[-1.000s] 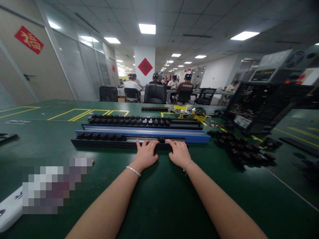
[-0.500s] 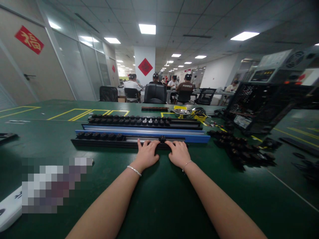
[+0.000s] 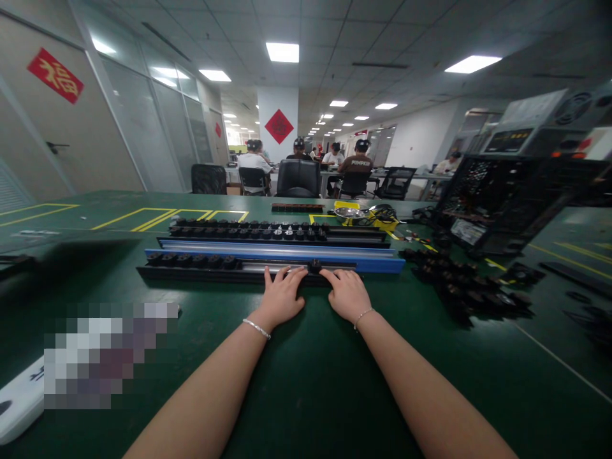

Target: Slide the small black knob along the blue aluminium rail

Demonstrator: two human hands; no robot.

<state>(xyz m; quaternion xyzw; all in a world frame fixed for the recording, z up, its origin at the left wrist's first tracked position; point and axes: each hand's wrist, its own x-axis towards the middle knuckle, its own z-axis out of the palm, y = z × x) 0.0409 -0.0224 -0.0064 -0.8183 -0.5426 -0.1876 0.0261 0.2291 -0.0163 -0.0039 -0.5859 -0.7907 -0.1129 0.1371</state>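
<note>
One lone black part [image 3: 314, 265] sits at the middle of the frame, in the channel of the black front rail [image 3: 191, 275], between the fingertips of both hands. Compared with half a second ago, it lies slightly farther right, its gap from the row on the left a little longer; the work in hand seems to be a small shift along the channel. The right hand [image 3: 349, 296] has edged right too, while a dark shadow has come over the green table [image 3: 296, 395] at the left of the frame.

Neither hand pinches anything: the left hand [image 3: 283, 298] lies with fingers on the rail and thumb spread away, and the right has its index finger out beside the part. Whether either fingertip touches it, I cannot tell.

Counting outward: six black parts [image 3: 184, 260] at the rail's left end, seven with the lone one; one blue rail [image 3: 377, 264] behind; beyond it, one rear rail [image 3: 354, 237] with over ten parts. Right of centre lies one heap of dark parts [image 3: 459, 280], too tangled to count, and one computer case [image 3: 497, 197] at upper right.
</note>
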